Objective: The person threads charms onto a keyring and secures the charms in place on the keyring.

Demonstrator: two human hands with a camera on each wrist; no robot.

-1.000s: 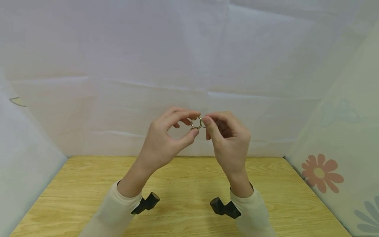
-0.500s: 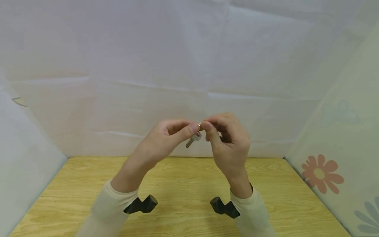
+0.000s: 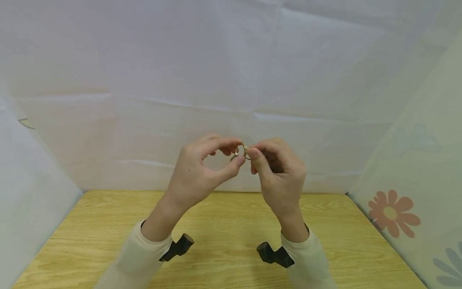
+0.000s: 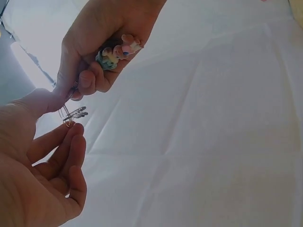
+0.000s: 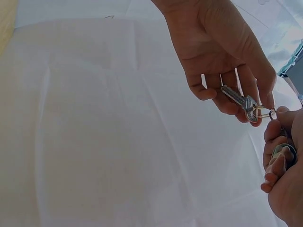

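Observation:
Both hands are raised above the wooden table [image 3: 223, 224] and meet at a small gold key ring [image 3: 240, 150]. My left hand [image 3: 235, 154] pinches the ring between thumb and forefinger. A silver key [image 5: 239, 99] on the ring lies along the left hand's fingers [image 5: 222, 97]. My right hand [image 3: 252, 150] pinches the ring's other side with its thumb and forefinger tips. Its lower fingers curl round a small colourful charm [image 4: 113, 52], which also shows in the right wrist view [image 5: 281, 153]. In the left wrist view the ring [image 4: 66, 116] and the key are seen edge-on.
Black camera mounts sit at the left wrist [image 3: 178, 247] and the right wrist [image 3: 274, 255], above the table. White cloth [image 3: 231, 80] closes the back and left. A flower-printed sheet [image 3: 393, 210] stands on the right.
Half a second ago the left hand was turned down and the key hung below the fingers. Now it has turned back up, and the ring stands upright between both hands.

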